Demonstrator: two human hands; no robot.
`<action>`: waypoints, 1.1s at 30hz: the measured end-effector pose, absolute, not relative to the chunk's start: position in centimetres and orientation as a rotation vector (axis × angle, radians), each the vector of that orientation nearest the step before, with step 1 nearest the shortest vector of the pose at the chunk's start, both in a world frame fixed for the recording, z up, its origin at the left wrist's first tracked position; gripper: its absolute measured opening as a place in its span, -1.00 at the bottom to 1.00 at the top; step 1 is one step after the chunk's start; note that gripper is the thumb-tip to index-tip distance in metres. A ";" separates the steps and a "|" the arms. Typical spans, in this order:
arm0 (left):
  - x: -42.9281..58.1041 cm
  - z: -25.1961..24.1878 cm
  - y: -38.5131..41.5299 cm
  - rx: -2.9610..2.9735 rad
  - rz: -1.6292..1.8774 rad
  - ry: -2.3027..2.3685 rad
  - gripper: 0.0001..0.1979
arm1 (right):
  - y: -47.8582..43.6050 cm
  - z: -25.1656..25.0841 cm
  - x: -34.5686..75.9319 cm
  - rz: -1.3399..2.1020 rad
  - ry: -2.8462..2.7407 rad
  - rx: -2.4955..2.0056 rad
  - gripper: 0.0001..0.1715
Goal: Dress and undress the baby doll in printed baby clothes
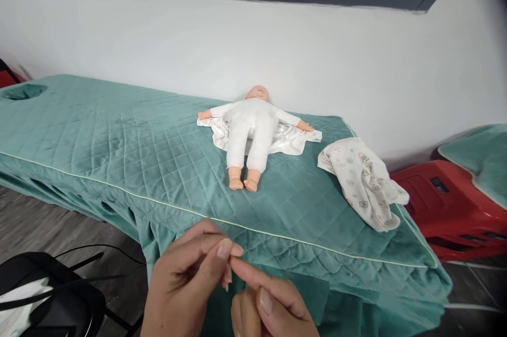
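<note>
My left hand (190,279) is in front of the bed's near edge, thumb and fingers pinched together. If it holds anything, that is too small or hidden to make out. My right hand (273,300) is beside it, index finger stretched out and its tip touching the left fingertips; the other fingers are curled in, with nothing visible in them. Beyond both hands a baby doll (253,120) with a white cloth body lies on its back, arms spread, feet towards me. Spread beneath it is a white printed baby garment (291,139). Neither hand touches the doll.
A green quilted cover (158,147) lies over the long bed, with a face hole (24,91) at far left. A crumpled printed cloth (364,178) is near the right end. A red plastic object (451,199) stands at right, a black chair (75,295) at lower left. A wall runs behind.
</note>
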State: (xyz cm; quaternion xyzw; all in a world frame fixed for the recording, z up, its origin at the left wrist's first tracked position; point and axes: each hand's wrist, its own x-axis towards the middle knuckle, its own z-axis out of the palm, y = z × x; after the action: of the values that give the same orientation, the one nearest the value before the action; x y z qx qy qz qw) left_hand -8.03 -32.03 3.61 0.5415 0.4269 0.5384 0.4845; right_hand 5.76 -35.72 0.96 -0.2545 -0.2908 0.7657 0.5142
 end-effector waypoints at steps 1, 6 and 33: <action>-8.0 3.5 -32.0 1.267 1.308 1.019 -0.79 | -35.6 1.0 5.8 1.872 -0.668 -0.585 -0.59; -7.9 3.0 -32.1 1.145 1.303 0.980 -0.82 | -35.5 1.3 6.3 1.945 -0.579 -0.508 -0.56; -8.4 2.9 -26.2 2.073 0.962 1.045 -0.69 | -31.5 0.9 8.3 1.360 -1.448 -1.190 -0.45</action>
State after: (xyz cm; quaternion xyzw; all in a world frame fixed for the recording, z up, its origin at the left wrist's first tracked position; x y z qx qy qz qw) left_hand -8.40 -26.23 2.87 0.7844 0.3956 0.3640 0.3093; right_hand 8.27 -31.46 0.87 -0.4708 -0.5726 0.5378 0.4015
